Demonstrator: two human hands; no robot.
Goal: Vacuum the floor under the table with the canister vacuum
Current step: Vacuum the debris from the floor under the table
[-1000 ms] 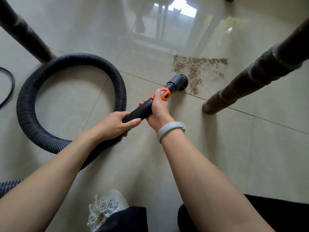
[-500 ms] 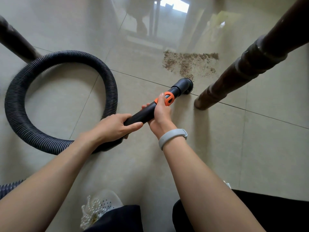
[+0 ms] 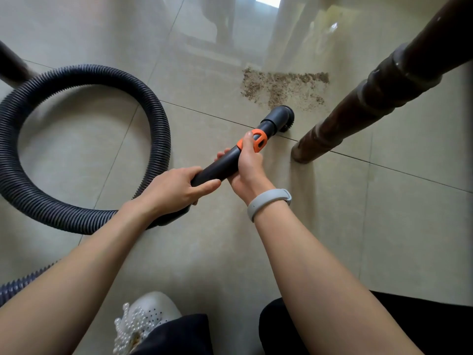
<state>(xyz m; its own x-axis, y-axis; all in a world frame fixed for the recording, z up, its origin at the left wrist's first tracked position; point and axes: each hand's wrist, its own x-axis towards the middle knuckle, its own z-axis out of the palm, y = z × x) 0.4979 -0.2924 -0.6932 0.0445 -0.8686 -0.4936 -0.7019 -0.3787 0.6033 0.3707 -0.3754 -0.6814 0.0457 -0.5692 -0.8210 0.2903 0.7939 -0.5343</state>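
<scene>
Both hands point(image 3: 210, 180) grip wand point(image 3: 225, 163) near debris point(image 3: 281, 87).

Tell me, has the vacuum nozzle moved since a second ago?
Yes. The nozzle moved toward the table leg, off the debris patch.

We count two hands point(image 3: 176, 190), one corrugated vacuum hose point(image 3: 158, 119), one black wand point(image 3: 222, 165), one round brush nozzle point(image 3: 281, 117), two dark table legs point(image 3: 378, 90), one patch of debris point(image 3: 281, 85), one wristband point(image 3: 268, 201) and one white shoe point(image 3: 146, 316).
</scene>
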